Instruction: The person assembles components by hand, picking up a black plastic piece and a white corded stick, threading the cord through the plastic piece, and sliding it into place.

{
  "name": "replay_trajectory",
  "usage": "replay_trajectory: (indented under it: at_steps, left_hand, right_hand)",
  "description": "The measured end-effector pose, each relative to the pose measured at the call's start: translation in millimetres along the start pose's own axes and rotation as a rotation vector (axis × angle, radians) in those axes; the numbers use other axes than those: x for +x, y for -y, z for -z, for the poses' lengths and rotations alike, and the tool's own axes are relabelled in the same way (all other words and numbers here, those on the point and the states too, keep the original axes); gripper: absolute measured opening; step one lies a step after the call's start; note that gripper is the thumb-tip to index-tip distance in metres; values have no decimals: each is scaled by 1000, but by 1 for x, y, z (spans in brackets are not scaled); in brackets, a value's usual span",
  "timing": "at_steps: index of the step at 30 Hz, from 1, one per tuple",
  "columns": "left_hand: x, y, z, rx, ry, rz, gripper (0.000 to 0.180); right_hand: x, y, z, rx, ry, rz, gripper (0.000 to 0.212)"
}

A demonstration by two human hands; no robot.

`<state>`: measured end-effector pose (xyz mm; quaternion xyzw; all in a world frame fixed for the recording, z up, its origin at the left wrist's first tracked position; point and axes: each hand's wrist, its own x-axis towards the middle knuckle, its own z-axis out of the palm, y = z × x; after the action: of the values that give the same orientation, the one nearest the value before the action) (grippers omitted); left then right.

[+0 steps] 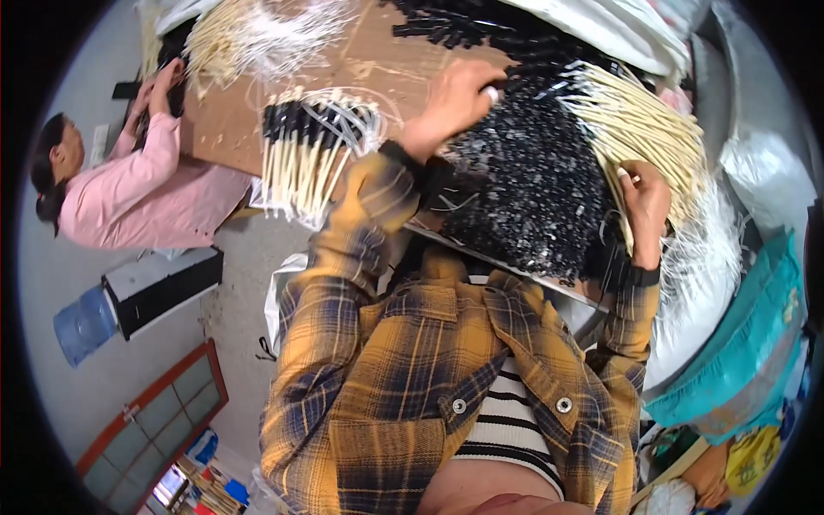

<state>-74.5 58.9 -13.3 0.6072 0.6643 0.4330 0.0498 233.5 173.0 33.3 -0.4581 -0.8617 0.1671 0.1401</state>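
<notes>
My left hand [457, 101] reaches over the far left edge of a heap of small shiny black pieces [532, 184], next to black tubes [455, 30]. Its fingers curl downward and their tips are hidden, so what they grip does not show. At the right side of the heap my right hand [645, 206] closes, thumb against fingers, on a thin cream stick [625, 225]. Above it lies a large bundle of similar cream sticks [644, 129] with white strands at the ends. Left of my left forearm, a row of cream sticks with black sleeves [300, 142] overhangs the table edge.
The brown table [378, 60] carries another cream bundle with white strands [257, 39] at the far left. A person in pink [146, 189] works there. White sacks [760, 172] and a teal bag [738, 352] crowd the right side. A water dispenser [163, 287] lies left.
</notes>
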Motion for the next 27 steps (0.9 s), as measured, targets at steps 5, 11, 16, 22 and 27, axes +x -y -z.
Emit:
replay_trajectory:
  at_steps: [5,11,16,22,27]
  left_hand:
    - [36,22,-31,315,281,361,28]
    - [2,42,-28,101,198,236,38]
    - [-15,-18,0,-260,293,308,39]
    - [-31,-55,13,-445,364,192,37]
    - [-49,-56,0,-171,349,-190,30]
  right_hand:
    - [-2,-31,-3,-291,190,-117,13]
    - [-7,-8,15,-102,-148,369,11]
    - [-11,40,0,138,-109,449,19]
    - [-23,70,-26,197,42,427,21]
    - [-32,88,-37,67,73,522,22]
